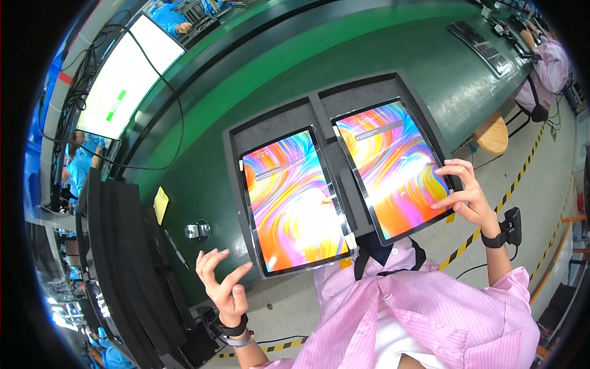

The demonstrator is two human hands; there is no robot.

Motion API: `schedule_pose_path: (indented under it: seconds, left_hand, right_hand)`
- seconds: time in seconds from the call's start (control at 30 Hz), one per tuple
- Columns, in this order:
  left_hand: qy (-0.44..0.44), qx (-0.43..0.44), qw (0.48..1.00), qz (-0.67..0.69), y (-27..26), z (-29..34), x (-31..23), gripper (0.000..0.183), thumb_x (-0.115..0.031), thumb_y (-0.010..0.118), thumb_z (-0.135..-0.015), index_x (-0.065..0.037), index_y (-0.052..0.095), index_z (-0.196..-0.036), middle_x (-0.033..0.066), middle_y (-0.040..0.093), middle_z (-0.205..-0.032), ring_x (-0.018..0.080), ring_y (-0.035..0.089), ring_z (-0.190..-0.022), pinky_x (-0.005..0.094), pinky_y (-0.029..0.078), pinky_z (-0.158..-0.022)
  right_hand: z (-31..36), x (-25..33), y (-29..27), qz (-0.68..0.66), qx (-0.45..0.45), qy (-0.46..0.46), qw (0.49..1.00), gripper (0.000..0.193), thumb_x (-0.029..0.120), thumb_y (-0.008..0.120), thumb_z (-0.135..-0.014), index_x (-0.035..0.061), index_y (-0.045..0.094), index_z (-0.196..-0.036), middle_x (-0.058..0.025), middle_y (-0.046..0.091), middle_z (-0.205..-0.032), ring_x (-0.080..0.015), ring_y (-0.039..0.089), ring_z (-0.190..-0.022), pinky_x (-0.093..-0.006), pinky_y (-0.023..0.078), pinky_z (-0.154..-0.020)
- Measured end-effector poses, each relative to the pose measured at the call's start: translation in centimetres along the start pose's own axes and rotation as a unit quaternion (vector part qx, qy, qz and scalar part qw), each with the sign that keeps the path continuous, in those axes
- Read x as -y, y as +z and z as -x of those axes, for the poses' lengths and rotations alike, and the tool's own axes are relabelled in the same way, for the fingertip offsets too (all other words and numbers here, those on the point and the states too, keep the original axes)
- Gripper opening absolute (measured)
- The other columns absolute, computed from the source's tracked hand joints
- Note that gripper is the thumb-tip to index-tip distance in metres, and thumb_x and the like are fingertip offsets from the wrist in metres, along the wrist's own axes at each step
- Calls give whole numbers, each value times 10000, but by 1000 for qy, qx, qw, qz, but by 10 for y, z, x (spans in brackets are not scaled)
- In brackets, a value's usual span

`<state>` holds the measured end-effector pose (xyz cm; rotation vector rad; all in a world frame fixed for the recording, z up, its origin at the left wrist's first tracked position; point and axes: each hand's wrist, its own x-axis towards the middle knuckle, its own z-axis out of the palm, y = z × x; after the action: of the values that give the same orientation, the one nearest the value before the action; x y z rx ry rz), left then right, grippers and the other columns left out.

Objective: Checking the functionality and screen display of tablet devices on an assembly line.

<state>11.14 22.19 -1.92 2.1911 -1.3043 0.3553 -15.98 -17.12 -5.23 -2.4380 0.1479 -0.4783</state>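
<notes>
Two tablets with lit, colourful swirl screens lie side by side in a dark grey foam tray (270, 120) with two compartments. My right hand (462, 192) is at the right edge of the right tablet (393, 169). Its fingers are apart and their tips reach over the screen; whether they press on it I cannot tell. My left hand (222, 284) holds nothing. Its fingers are spread in the air, just left of the lower corner of the left tablet (295, 203). Clear film shows along the edges of both tablets.
The tray rests on a green workbench (203, 166). To its left are a yellow paper slip (161, 205), a pen (176, 249) and a small metallic item (197, 230). A lit monitor (132, 77) stands at the far left; a stool (491, 133) is on the right. Other people work nearby.
</notes>
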Motion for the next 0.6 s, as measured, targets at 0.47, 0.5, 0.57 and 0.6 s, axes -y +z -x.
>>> schedule_pose_path:
  seconds: [0.47, 0.5, 0.57, 0.6]
  left_hand:
    - [35, 209, 977, 33, 43, -53, 30, 323, -246, 420, -899, -157, 724, -959, 140, 497, -1256, 326, 345, -1259, 486, 119, -1087]
    - [16, 166, 986, -12, 47, -61, 33, 334, -250, 400, -918, -146, 704, -1010, 138, 488, -1266, 319, 346, -1260, 479, 126, -1084]
    - [-6, 99, 993, -69, 50, -68, 38, 383, -279, 347, -963, -109, 660, -1105, 131, 474, -1290, 307, 346, -1265, 453, 147, -1075]
    - [-5, 99, 993, -70, 47, -69, 36, 383, -279, 347, -963, -109, 660, -1105, 131, 474, -1290, 307, 346, -1265, 453, 147, -1075]
  right_hand:
    - [-54, -32, 7, 111, 4, 0, 994, 195, 197, 562, -841, 96, 682, -956, -103, 470, -1301, -293, 346, -1270, -423, 233, -1055]
    - [-59, -37, 8, 106, -35, 25, 993, 205, 190, 542, -857, 89, 678, -972, -103, 465, -1310, -293, 343, -1272, -419, 231, -1059]
    - [-62, -39, 5, 97, -84, 58, 990, 243, 198, 486, -901, 98, 676, -1014, -99, 459, -1324, -287, 337, -1275, -414, 217, -1072]
    - [-61, -35, 3, 96, -85, 57, 990, 243, 198, 486, -901, 98, 676, -1014, -99, 459, -1324, -287, 337, -1275, -414, 217, -1072]
